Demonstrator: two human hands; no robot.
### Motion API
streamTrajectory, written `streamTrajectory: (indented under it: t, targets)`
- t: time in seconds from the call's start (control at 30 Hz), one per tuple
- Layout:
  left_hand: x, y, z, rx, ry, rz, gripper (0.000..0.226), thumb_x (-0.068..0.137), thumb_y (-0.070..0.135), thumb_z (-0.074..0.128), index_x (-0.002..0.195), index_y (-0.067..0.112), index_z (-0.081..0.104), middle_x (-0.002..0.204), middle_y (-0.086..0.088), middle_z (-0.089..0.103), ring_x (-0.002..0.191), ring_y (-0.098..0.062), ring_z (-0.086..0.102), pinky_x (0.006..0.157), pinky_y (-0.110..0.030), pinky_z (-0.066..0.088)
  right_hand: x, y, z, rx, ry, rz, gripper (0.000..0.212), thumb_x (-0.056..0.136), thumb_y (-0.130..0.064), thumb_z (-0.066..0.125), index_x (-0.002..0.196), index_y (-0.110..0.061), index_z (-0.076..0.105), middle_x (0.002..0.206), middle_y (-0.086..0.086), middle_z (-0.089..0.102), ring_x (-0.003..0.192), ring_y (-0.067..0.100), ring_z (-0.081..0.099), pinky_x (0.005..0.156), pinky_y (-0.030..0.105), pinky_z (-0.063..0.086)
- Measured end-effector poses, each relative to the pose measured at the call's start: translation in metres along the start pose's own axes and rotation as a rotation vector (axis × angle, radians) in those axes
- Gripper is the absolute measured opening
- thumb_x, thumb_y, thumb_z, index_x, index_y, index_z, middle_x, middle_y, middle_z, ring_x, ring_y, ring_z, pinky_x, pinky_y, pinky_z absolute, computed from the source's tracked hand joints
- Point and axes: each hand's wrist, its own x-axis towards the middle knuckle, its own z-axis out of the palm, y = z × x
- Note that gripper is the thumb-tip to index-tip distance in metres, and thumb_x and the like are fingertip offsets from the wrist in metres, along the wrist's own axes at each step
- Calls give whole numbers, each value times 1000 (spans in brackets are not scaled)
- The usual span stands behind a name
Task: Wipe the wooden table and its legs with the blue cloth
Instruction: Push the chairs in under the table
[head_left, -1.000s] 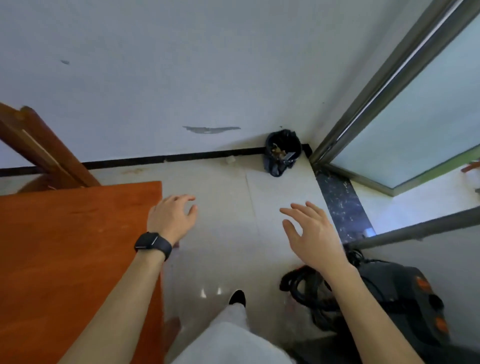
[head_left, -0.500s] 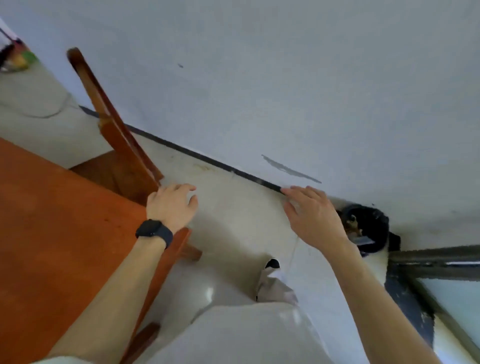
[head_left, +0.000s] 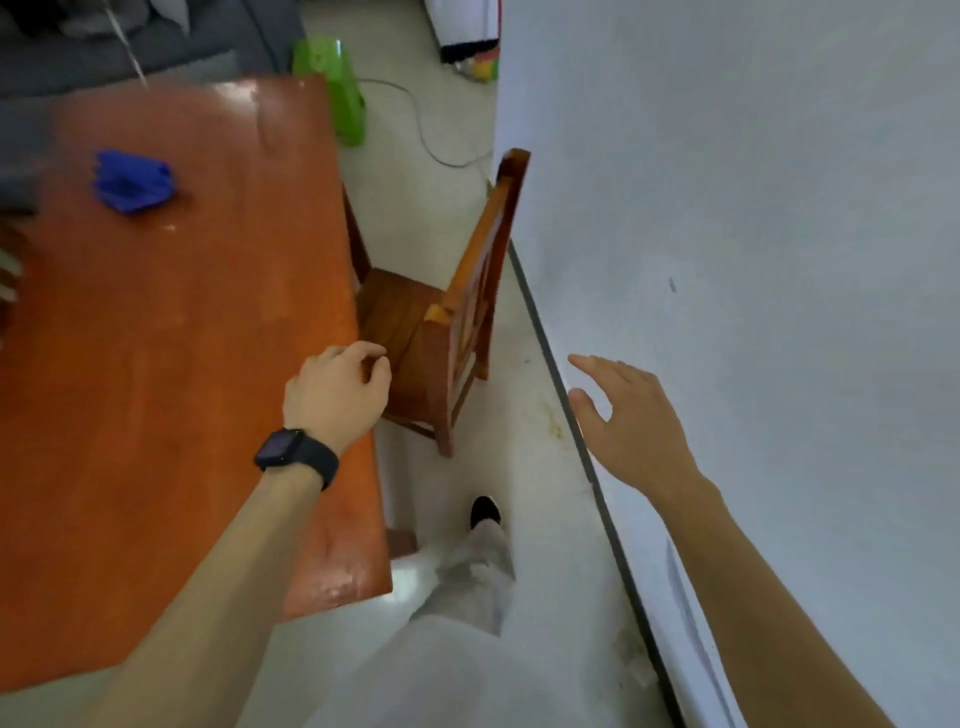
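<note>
Left hand (head_left: 337, 395): forearm reaching forward, fingers loosely curled, holding nothing.
Right hand (head_left: 631, 423): held out forward, fingers straight, thumb spread apart, empty.
Leg (head_left: 483, 566): one foot placed ahead.

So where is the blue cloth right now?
Head view: the blue cloth lies bunched on the wooden table, upper left, untouched, far beyond the left hand.

White wall (head_left: 753, 234) on the right, dark baseboard (head_left: 574, 415) along its foot. Pale glossy floor (head_left: 519, 519). Wooden chair (head_left: 441, 332) near wall. Farther back: green plastic stool (head_left: 340, 96), loose cable (head_left: 431, 145), grey sofa (head_left: 130, 47).
</note>
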Motion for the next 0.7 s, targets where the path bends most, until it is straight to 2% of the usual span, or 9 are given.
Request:
streamTrajectory:
  t: [0.07,0.17,0.33,0.47,0.53,0.6,0.63,0.7]
  targets:
    - [35,11,3,-77,-5,-60,36,100,48,37,125,36,60,122,-2,62,108,-29,58,88,-44,50,59,8,2,51,-46,-13,43,101,-35,48,142,-24,50,141,-5,54,133,16,44,114,24,22]
    - [77,33,8,-162,-33,-105,42,101,54,32,127,33,58,127,-1,60,110,-27,58,89,-43,50,138,9,2,117,-148,12,57,98,-53,44,149,-28,37,150,-1,44,139,21,39,116,41,31]
    - [132,78,26,-251,-147,-191,58,93,72,29,137,38,46,139,2,51,115,-22,57,92,-42,52,260,2,1,374,-245,217,93,86,-73,49,155,-35,1,162,2,21,146,23,27,117,45,28]
    - [156,102,48,-237,-183,-160,47,97,67,28,143,59,22,138,5,50,105,-19,61,79,-37,57,340,-11,6,512,-218,250,108,77,-81,52,148,-45,-21,165,2,10,146,29,26,117,45,28]
    - [160,113,61,-114,-260,-184,48,101,60,22,144,65,1,137,4,50,100,-21,62,85,-42,54,371,-12,12,497,-255,263,113,69,-88,52,142,-52,-27,164,4,14,141,35,35,109,55,40]
    - [159,123,72,22,-285,-212,53,102,56,17,141,64,-18,140,3,49,99,-25,63,101,-55,40,387,-13,15,443,-334,283,106,78,-78,55,141,-53,-27,159,8,28,128,37,51,95,57,52]
    - [159,125,75,42,-271,-233,56,102,55,16,141,62,-23,139,3,51,98,-26,64,102,-58,37,389,-14,16,429,-367,284,103,83,-70,56,141,-52,-28,155,10,36,119,36,58,91,56,54]
    - [161,126,74,42,-278,-289,57,100,56,14,137,62,-30,130,1,56,88,-26,64,91,-54,48,389,-15,17,435,-410,284,103,91,-54,59,141,-50,-31,140,11,52,98,27,66,85,53,57]
